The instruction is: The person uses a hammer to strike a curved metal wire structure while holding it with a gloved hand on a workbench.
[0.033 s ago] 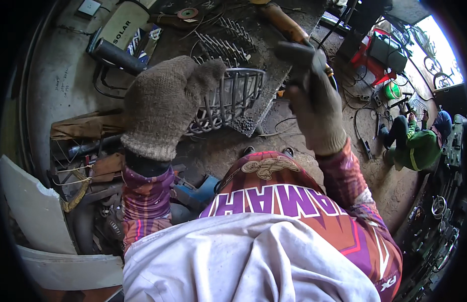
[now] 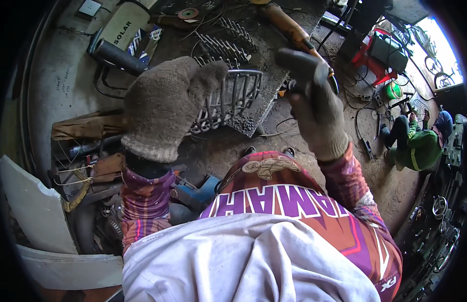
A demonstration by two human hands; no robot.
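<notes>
Both my hands wear knitted grey-brown gloves. My left hand (image 2: 165, 103) is closed at the near end of a basket-like frame of bent dark metal rods (image 2: 238, 93), whose far end reaches over the edge of the dark workbench (image 2: 276, 63). The glove hides the part it grips. To the right of the frame, my raised right hand (image 2: 319, 113) is closed round a dark, blunt-ended tool that looks like a hammer (image 2: 296, 61). Its handle is hidden in the glove, and it is apart from the frame.
An orange power tool (image 2: 289, 27) lies on the bench behind my right hand. Short metal rods (image 2: 223, 48) stand in rows beyond the frame. A dark pipe (image 2: 120, 58) is at the left. On the right, a person in green (image 2: 419, 148) crouches on the floor among cables.
My right hand has shifted slightly, and the dark tool in it sits at a different tilt. The rod frame has moved a little left with my left hand.
</notes>
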